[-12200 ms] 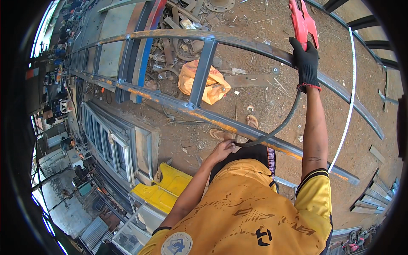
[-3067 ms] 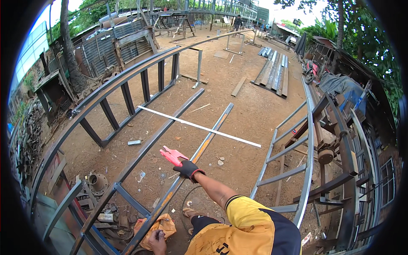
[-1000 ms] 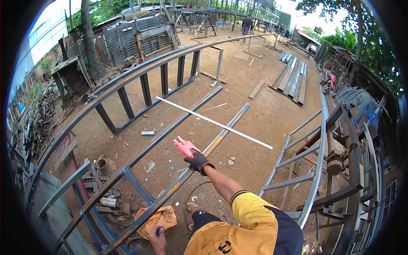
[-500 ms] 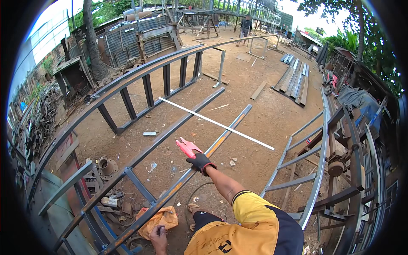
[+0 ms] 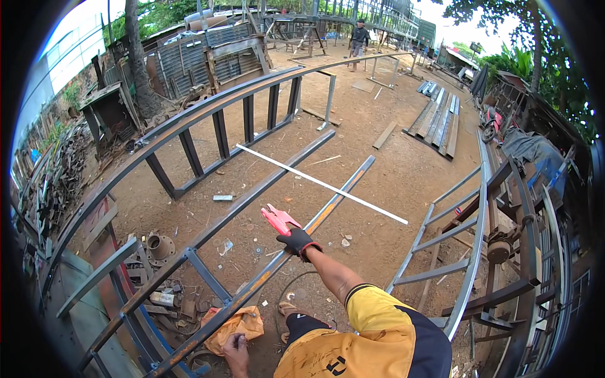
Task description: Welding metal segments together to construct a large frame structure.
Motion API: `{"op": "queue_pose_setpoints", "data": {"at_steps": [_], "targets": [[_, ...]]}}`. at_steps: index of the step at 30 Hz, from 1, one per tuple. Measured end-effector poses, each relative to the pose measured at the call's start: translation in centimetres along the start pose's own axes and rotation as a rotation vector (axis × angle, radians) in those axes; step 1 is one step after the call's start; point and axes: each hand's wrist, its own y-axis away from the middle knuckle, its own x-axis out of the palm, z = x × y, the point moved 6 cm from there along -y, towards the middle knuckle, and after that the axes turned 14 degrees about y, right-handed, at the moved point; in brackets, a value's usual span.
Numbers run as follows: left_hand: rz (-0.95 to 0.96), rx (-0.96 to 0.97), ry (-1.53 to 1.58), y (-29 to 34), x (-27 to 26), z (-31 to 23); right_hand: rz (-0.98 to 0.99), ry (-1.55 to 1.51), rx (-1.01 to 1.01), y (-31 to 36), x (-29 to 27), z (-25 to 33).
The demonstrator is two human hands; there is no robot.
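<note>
My right hand (image 5: 296, 240), in a dark glove with a red cuff, grips a pinkish-red welding electrode holder (image 5: 277, 218). I see no rod in its jaws. The hand is over a long square steel tube (image 5: 328, 209) with rusty patches. My bare left hand (image 5: 237, 354) is low in the picture, fingers curled together beside an orange plastic bag (image 5: 251, 320); whatever it may hold is too small to make out. Parallel to the first tube runs another steel tube (image 5: 271, 186), joined to it by a short crosspiece (image 5: 208, 277). A thin pale flat bar (image 5: 321, 183) lies across both.
A curved ladder-like steel frame (image 5: 217, 134) stands to the left, another frame (image 5: 463, 252) to the right. Steel lengths (image 5: 438, 123) lie stacked at the far right. Scrap metal and a flanged pipe piece (image 5: 157, 247) are at lower left. Another person (image 5: 359, 44) stands far back.
My hands and the electrode holder stay almost in place. The person in the background has shifted slightly left and stands more upright.
</note>
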Motion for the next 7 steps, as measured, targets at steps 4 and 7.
{"op": "queue_pose_setpoints", "data": {"at_steps": [4, 7], "targets": [[0.006, 0.009, 0.001, -0.01, 0.05, 0.44, -0.019, 0.006, -0.025, -0.06, -0.12, 0.21], [0.009, 0.016, 0.021, 0.06, 0.15, 0.66, -0.022, 0.081, -0.019, -0.61, 0.16, -0.31]]}}
